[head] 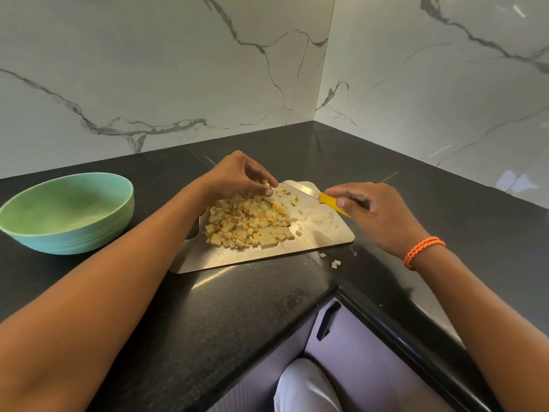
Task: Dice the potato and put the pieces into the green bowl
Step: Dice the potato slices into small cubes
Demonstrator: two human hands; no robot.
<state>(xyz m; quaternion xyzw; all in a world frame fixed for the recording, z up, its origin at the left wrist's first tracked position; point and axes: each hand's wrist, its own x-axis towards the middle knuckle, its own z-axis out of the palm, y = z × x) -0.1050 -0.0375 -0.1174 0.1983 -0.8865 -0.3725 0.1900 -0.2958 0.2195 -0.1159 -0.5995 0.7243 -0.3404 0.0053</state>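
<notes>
A pile of diced potato [249,223] lies on a pale cutting board [320,230] on the black counter. My left hand [240,176] hovers over the far edge of the pile, its fingers curled and pinching a few small potato pieces. My right hand [374,212] is at the board's right side, thumb and forefinger on the yellow handle of a knife [326,200]. The knife's blade lies flat on the board's far corner. The green bowl [59,230] stands to the left of the board and looks empty.
A few stray potato bits [335,264] lie on the counter [237,307] just off the board's near right corner. Marble walls close the corner behind. The counter edge and a cabinet handle [326,322] are below.
</notes>
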